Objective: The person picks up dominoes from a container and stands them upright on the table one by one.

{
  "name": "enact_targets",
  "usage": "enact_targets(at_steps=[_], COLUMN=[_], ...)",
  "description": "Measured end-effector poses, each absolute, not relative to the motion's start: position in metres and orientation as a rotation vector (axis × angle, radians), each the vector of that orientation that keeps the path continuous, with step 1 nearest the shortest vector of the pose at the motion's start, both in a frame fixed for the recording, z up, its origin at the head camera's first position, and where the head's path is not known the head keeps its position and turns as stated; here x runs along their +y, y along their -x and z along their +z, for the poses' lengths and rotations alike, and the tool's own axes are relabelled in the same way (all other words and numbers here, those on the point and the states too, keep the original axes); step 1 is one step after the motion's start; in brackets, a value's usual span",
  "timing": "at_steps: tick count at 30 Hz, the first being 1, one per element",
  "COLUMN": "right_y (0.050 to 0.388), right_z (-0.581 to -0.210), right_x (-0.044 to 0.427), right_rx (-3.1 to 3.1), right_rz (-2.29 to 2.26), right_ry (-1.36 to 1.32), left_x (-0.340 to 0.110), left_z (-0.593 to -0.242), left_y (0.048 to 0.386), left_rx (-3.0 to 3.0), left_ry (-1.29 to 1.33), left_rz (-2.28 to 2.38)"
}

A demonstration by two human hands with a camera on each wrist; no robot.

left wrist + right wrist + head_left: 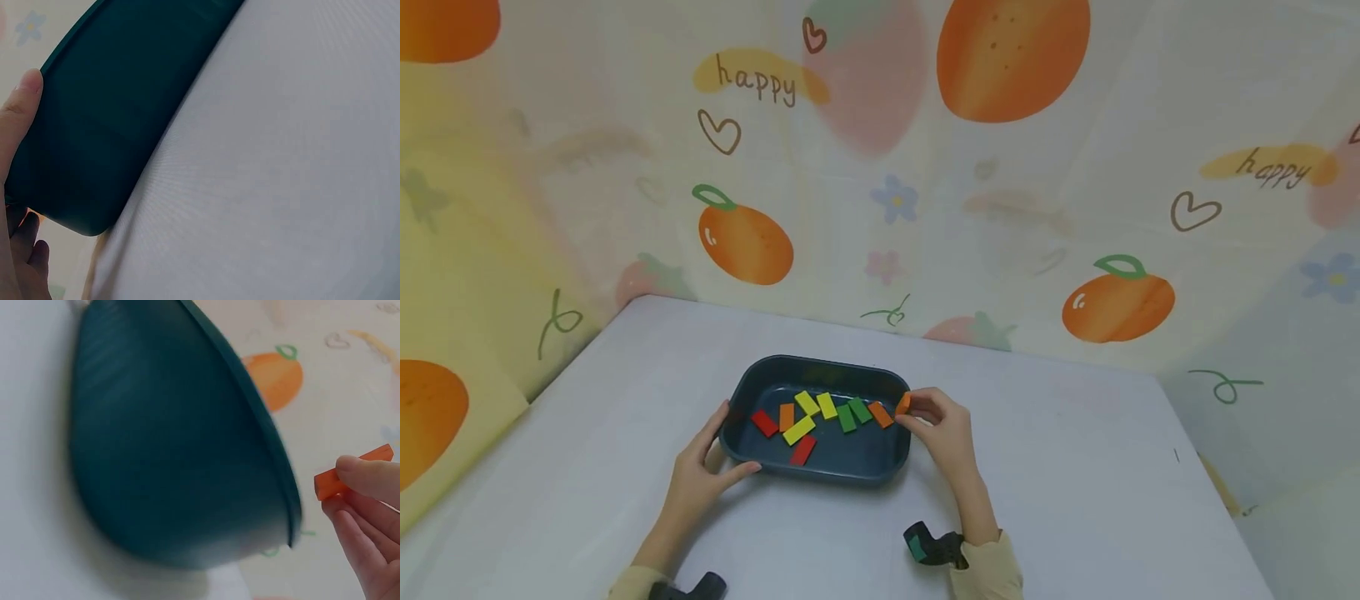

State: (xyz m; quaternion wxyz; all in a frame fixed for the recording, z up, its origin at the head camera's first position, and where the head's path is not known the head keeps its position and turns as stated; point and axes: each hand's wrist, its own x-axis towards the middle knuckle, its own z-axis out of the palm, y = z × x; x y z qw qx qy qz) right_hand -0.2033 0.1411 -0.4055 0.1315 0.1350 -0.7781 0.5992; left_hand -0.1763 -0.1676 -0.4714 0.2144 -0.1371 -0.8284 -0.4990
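Note:
A dark blue-green rectangular tray [865, 455] stands on the white table, holding several small red, orange, yellow and green blocks. My left hand [697, 473] grips its left end, with the thumb at the front corner and the fingers along the side. In the left wrist view the thumb [28, 94] lies against the rim of the tray [112, 119]. Between thumb and fingers my right hand [949, 433] pinches an orange block [903, 404] at the tray's right rim. The right wrist view shows that orange block [327, 485] apart from the tray wall [169, 437].
Inside the tray, a loose orange block [881, 415] lies nearest the right hand, with green blocks [847, 418] beside it. Yellow blocks [799, 430] and red blocks [765, 423] lie further left. A fruit-patterned cloth [880, 217] hangs behind the white table [1060, 483].

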Motion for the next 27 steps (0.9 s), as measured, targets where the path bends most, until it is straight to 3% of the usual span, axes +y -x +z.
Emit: enact_targets(at_steps=[14, 21, 27], right_y=[0.202, 0.220, 0.224], right_z=[-0.410, -0.454, -0.473], right_x=[0.172, 0.187, 0.191], right_rx=[-2.261, -2.284, -2.277], right_rz=[1.761, 1.730, 1.668], right_ry=[-0.140, -0.125, -0.134], left_x=[-0.176, -0.165, -0.170], left_z=[-0.488, -0.460, -0.472], left_y=[0.184, 0.171, 0.177], left_rx=[-2.280, -2.258, -2.270], left_ry=[0.350, 0.386, 0.360], left_rz=[-1.522, -1.520, -1.560])
